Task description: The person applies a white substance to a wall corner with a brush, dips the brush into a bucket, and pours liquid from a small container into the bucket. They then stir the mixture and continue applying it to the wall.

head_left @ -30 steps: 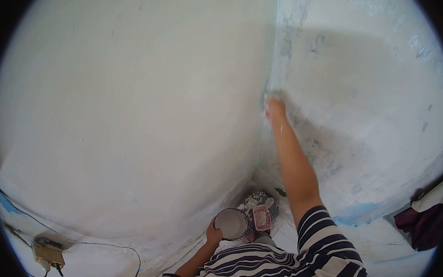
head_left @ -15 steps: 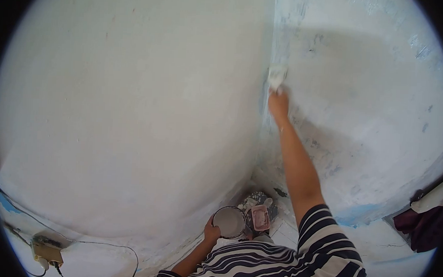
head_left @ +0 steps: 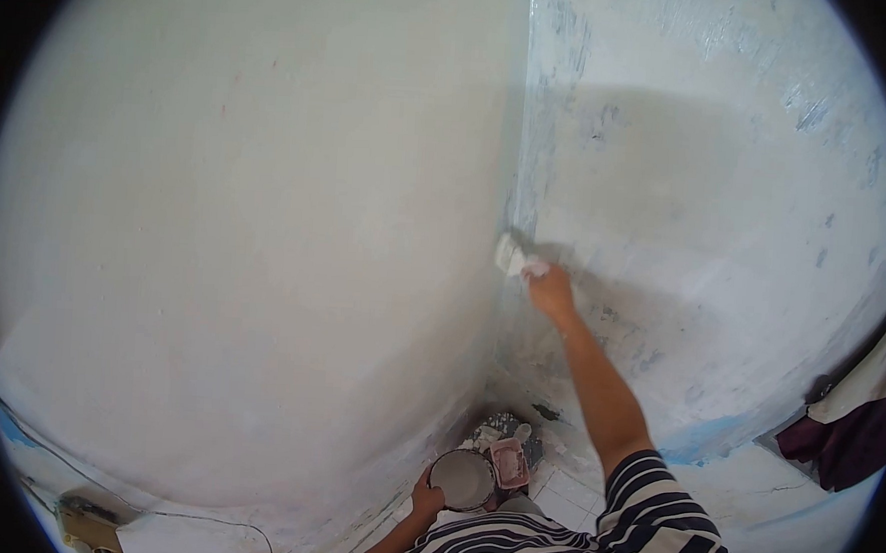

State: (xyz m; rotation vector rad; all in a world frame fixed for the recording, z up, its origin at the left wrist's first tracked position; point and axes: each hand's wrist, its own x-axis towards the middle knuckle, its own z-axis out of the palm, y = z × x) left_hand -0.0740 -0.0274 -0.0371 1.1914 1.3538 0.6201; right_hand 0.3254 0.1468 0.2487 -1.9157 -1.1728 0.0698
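Brush [head_left: 510,254], flat and white-coated, right fingers [head_left: 543,279] clenched around it, left fingers [head_left: 436,494] clasping round bucket [head_left: 464,452]

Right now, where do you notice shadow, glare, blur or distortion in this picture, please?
Head view: soft shadows on the right wall, above and beside the right hand; head view: bright glare streaks on that wall's upper part; head view: brush slightly soft; head view: wide-angle bowing along the base of the left wall, with blacked-out corners.
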